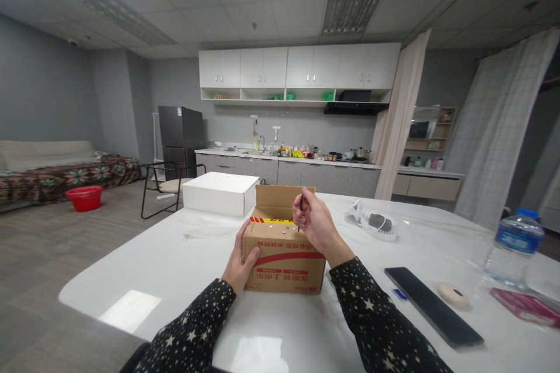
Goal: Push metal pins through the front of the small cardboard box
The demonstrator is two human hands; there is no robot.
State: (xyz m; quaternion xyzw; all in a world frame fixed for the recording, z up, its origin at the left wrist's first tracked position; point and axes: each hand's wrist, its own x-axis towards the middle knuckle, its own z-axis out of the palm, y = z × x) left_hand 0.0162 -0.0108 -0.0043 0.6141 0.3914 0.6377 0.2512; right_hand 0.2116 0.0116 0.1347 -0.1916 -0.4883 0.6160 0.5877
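Note:
A small cardboard box with red print stands on the white table, its far flap raised. My left hand grips the box's left side, fingers wrapped round its edge. My right hand hovers over the top of the box, fingers pinched on a thin dark stick-like tool held upright; I cannot make out what it is.
A white closed box sits behind the cardboard one. To the right lie a white-grey gadget, a black flat device, a tape roll, a water bottle and a red packet. A kitchen counter runs behind.

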